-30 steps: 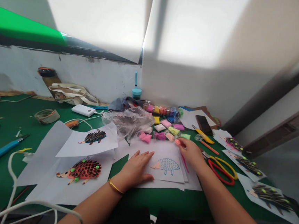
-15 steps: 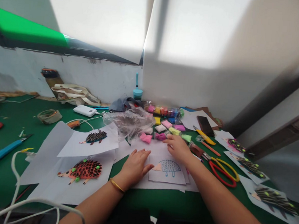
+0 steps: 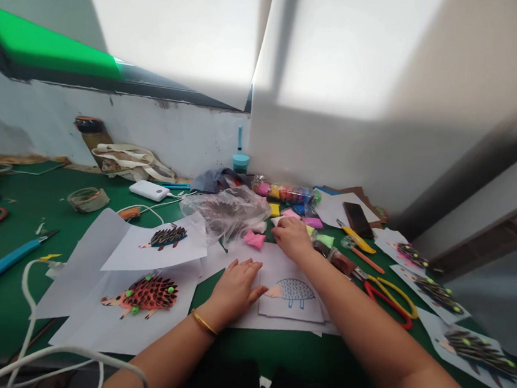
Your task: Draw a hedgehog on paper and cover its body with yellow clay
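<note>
My left hand (image 3: 237,289) lies flat with its fingers spread, at the left edge of a stack of paper with a blue hedgehog drawing (image 3: 294,291). Its thumb rests near the drawing's pale snout. My right hand (image 3: 293,238) is beyond the drawing, over small soft clay packets, with its fingers curled down. A white packet (image 3: 276,221) shows partly at its fingers; whatever they hold is hidden beneath the hand. A pink packet (image 3: 253,239) lies just left of this hand, and a green packet (image 3: 325,240) to its right.
A crumpled clear plastic bag (image 3: 225,212) lies behind the left hand. Finished hedgehog pictures sit on paper (image 3: 79,323) at left and along the right edge. Scissors (image 3: 389,296), a yellow cutter (image 3: 358,239) and a phone (image 3: 357,219) lie at right. A white cable (image 3: 27,294) loops at front left.
My right hand has moved left and slightly away from me over the packets, its fingers now more curled and covering the purple packet. My left hand keeps its place beside the drawing.
</note>
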`<state>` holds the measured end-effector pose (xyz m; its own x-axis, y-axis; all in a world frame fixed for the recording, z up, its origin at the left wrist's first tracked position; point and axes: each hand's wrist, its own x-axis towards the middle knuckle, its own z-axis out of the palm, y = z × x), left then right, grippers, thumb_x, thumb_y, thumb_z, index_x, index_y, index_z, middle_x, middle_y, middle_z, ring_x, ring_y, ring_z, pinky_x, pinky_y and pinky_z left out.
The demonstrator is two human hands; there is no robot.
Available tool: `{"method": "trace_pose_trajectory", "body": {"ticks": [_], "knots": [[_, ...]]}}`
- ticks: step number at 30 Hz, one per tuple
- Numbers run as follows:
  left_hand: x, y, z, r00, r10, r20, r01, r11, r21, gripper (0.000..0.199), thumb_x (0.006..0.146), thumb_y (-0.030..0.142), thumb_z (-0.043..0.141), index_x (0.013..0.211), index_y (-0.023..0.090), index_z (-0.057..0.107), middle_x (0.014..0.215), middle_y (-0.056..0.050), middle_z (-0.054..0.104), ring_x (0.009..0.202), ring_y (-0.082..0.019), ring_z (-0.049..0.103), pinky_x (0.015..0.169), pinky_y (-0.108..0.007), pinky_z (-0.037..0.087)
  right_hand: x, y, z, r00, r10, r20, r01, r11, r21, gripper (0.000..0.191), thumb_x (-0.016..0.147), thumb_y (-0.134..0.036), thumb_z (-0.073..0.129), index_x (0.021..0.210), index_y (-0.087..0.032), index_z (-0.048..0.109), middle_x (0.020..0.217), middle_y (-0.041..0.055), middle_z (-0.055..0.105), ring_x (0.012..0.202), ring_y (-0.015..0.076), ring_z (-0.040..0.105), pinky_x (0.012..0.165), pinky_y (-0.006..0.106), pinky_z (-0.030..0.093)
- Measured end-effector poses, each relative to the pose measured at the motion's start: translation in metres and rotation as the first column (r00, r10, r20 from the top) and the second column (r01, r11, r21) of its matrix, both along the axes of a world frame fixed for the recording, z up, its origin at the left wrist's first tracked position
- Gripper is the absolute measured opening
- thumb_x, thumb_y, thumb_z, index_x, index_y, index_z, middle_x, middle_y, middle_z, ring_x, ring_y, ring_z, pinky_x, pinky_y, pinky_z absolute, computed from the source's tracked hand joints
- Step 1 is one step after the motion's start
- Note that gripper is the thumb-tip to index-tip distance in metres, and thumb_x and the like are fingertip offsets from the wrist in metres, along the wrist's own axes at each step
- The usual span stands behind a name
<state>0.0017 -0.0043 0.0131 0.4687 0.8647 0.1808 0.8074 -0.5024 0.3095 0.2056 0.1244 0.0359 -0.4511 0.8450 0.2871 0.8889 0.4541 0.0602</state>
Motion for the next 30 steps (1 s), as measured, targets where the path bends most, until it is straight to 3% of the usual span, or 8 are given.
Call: {"method": "trace_pose_trajectory", "body": {"ticks": [7,11,17,20,24,30], "knots": [[-0.001,0.000,-0.004,1.000,-0.003,0.009,0.002,1.000,0.020,0.048,0.094,0.041,0.052,0.136,0.017,0.045,0.136,-0.014,0.057,0.132,-0.028,0.047,0.112,-0.052,0.031,-0.025,0.002,-0.008,0.999,0.049,0.018,-0.049,0.999,-0.019,0.017,0.086,-0.024,0.060,0.081,-0.020,0.075,0.093,0.0108,0.066,0.100,0.0261,0.047,0.082,0.039,0.028],[-0.002,0.000,-0.005,1.000,-0.007,0.023,0.007,1.000,0.018,0.051,0.093,0.042,0.055,0.136,0.018,0.046,0.137,-0.013,0.056,0.133,-0.028,0.046,0.114,-0.052,0.029,-0.023,-0.005,-0.005,0.999,0.029,-0.031,-0.029,1.000,0.008,0.016,0.086,-0.022,0.057,0.082,-0.018,0.072,0.093,0.0104,0.067,0.099,0.0258,0.049,0.082,0.038,0.029],[-0.004,-0.001,-0.005,0.991,-0.116,0.063,0.114,0.993,0.042,0.068,0.081,0.055,0.066,0.137,0.022,0.047,0.146,-0.011,0.047,0.140,-0.031,0.035,0.118,-0.058,0.013,0.003,-0.048,0.002,0.990,-0.020,-0.142,0.024,0.999,0.028,0.013,0.086,-0.023,0.057,0.081,-0.018,0.067,0.089,0.0073,0.066,0.093,0.0227,0.054,0.085,0.035,0.034],[-0.004,-0.003,-0.004,0.976,-0.207,0.071,0.206,0.978,0.030,0.070,0.078,0.056,0.069,0.137,0.024,0.048,0.144,-0.010,0.050,0.139,-0.030,0.036,0.119,-0.057,0.007,0.020,-0.076,0.000,0.951,0.038,-0.307,-0.054,0.998,-0.044,0.015,0.087,-0.022,0.056,0.075,-0.019,0.065,0.084,0.0043,0.065,0.088,0.0203,0.056,0.082,0.033,0.038],[-0.002,-0.004,-0.003,0.971,-0.231,0.065,0.230,0.973,0.019,0.072,0.076,0.055,0.071,0.136,0.025,0.048,0.142,-0.009,0.052,0.139,-0.030,0.037,0.119,-0.057,0.004,0.029,-0.110,-0.009,0.881,0.084,-0.465,-0.162,0.978,-0.130,0.012,0.089,-0.022,0.056,0.082,-0.021,0.066,0.089,0.0035,0.066,0.091,0.0203,0.057,0.086,0.034,0.041],[-0.003,-0.004,-0.005,0.972,-0.229,0.056,0.228,0.973,0.013,0.072,0.075,0.056,0.072,0.136,0.025,0.048,0.142,-0.009,0.052,0.139,-0.030,0.038,0.118,-0.058,0.003,0.022,-0.128,-0.028,0.892,0.116,-0.438,-0.174,0.980,-0.095,0.011,0.088,-0.020,0.055,0.083,-0.020,0.064,0.085,0.0044,0.064,0.087,0.0206,0.057,0.097,0.041,0.040]]}}
